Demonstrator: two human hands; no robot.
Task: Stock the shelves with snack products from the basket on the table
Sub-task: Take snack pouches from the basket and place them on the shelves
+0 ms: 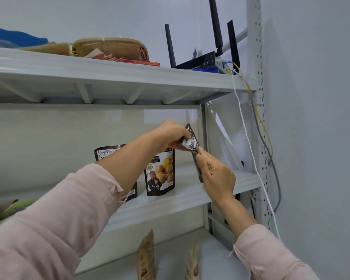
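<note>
Left hand [173,136] fingers curl round the top of the held chestnut pouch [191,144], right hand [216,176] pinches its lower edge. The pouch is edge-on at the right end of the middle shelf [190,196], base hidden. Risk: let go tilted, it flops. The left forearm could also topple the standing pouch [160,174] just beside it.

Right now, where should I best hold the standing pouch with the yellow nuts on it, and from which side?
Probably pinch the pouch by its flat upper part, coming from the front: it stands upright, face outward, with bare shelf before it. Its top is hidden behind the left hand, which grips a dark packet.
</note>
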